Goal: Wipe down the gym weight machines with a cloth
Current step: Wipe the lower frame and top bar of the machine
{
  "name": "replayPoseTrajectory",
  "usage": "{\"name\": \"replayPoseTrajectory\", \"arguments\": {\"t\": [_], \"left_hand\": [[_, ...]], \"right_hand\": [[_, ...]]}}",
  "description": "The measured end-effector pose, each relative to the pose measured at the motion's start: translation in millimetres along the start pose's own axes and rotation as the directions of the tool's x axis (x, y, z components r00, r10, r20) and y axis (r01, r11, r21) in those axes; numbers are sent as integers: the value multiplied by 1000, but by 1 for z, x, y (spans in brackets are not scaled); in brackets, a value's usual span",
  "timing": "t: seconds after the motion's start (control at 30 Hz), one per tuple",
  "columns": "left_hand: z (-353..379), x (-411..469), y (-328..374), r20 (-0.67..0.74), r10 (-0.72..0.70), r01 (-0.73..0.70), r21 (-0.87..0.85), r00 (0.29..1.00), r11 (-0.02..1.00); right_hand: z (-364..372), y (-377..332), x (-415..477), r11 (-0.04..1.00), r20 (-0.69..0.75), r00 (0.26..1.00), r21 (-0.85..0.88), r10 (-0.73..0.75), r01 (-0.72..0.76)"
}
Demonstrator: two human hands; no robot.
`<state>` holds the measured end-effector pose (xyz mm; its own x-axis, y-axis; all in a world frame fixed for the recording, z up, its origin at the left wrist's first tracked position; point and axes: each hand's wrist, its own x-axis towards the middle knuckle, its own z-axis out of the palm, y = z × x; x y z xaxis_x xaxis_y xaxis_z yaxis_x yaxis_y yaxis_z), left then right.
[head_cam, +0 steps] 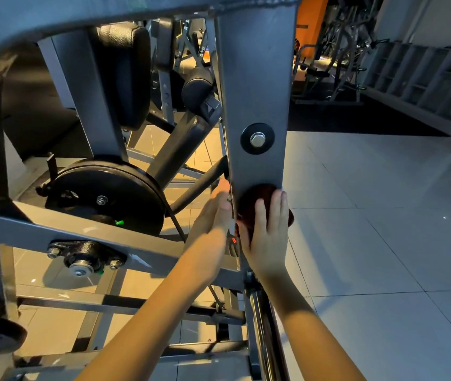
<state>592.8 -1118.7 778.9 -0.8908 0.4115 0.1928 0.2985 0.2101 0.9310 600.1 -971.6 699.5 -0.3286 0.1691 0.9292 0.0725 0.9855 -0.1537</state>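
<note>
A grey steel upright (257,86) of a weight machine runs down the middle of the view, with a black washer and bolt (257,138) on its face. My right hand (269,237) presses a dark red cloth (252,204) flat against the lower end of that upright, fingers straight and pointing up. My left hand (214,213) rests with straight fingers against the upright's left edge, just beside the cloth.
A black weight plate (109,193) hangs on the machine at left, above a grey cross beam (81,232) with a bolted bearing. Black pads (125,72) sit higher up. Pale floor tiles (384,229) spread to the right. More machines (334,59) stand at the back.
</note>
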Motion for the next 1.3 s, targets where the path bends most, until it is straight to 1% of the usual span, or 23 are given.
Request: {"name": "replayPoseTrajectory", "arguments": {"t": [0.03, 0.07, 0.13, 0.2, 0.23, 0.3, 0.4, 0.47, 0.57, 0.6, 0.7, 0.77, 0.83, 0.93, 0.97, 1.03, 1.1, 1.13, 1.2, 1.27, 1.3], "left_hand": [[1, -7, 16, 14, 60, -59, -51, 998, 997], [5, -8, 32, 27, 51, -48, -105, 998, 993], [1, -17, 45, 76, 79, -71, -100, 994, 992], [1, -10, 46, 66, 81, -76, -83, 995, 994], [2, -8, 45, 65, 69, -63, -82, 996, 995], [3, -9, 45, 61, 80, -73, -106, 995, 992], [0, -9, 47, 64, 76, -67, -134, 995, 989], [-1, -9, 48, 58, 57, -49, -136, 997, 989], [0, -11, 52, 60, 31, -22, -139, 998, 990], [0, -11, 54, 70, 23, -13, -143, 997, 990], [-1, -11, 56, 94, 6, 10, -176, 996, 984], [-2, -10, 56, 107, 17, 1, -169, 994, 986], [-3, -11, 58, 109, 20, 0, -175, 994, 985], [-2, -10, 63, 88, -65, 81, -201, 994, 976], [-3, -10, 64, 88, -70, 87, -207, 994, 974], [-7, -9, 65, 85, -29, 43, -175, 996, 984], [-10, -8, 66, 79, 23, -15, -108, 997, 994], [-12, -6, 68, 68, 20, -15, -71, 998, 997], [-12, -4, 72, 38, 33, -34, 4, 999, 999], [-12, -3, 79, 33, 139, -140, 43, 990, 989], [-11, -2, 81, 31, 141, -143, 38, 989, 989]], "right_hand": [[1, 3, 3, 1000, -2, 1000, -12, -22, 22], [-2, 5, 15, 999, -16, 999, 8, -40, 41], [-7, -1, 49, 997, -84, 996, 69, -30, 36], [-7, -7, 70, 993, -116, 993, 115, 21, -8], [-6, -7, 67, 993, -119, 993, 118, 15, -1], [-4, -2, 44, 997, -66, 998, 80, -16, 21], [-9, 10, 28, 993, 17, 993, 12, -119, 118], [-14, 6, 52, 989, -11, 989, 33, -145, 145], [-16, -9, 86, 994, -106, 994, 98, -30, 41], [-15, -11, 86, 995, -113, 994, 101, -6, 18], [-11, -6, 55, 999, -45, 998, 41, -33, 35], [-10, -1, 42, 998, -4, 998, -2, -66, 66], [-11, -6, 53, 998, -31, 997, 8, -64, 64], [-12, -20, 83, 994, -108, 993, 102, 46, -35], [-12, -22, 86, 993, -121, 991, 110, 61, -48], [-11, -20, 76, 995, -84, 995, 93, 44, -36], [-13, -12, 64, 997, -9, 1000, 77, 14, -13], [-17, -10, 65, 996, 12, 1000, 86, 8, -9], [-26, -15, 85, 988, -5, 999, 150, 49, -48], [-33, -25, 117, 958, -50, 990, 264, 129, -111], [-35, -28, 130, 948, -65, 989, 299, 135, -110]]}}
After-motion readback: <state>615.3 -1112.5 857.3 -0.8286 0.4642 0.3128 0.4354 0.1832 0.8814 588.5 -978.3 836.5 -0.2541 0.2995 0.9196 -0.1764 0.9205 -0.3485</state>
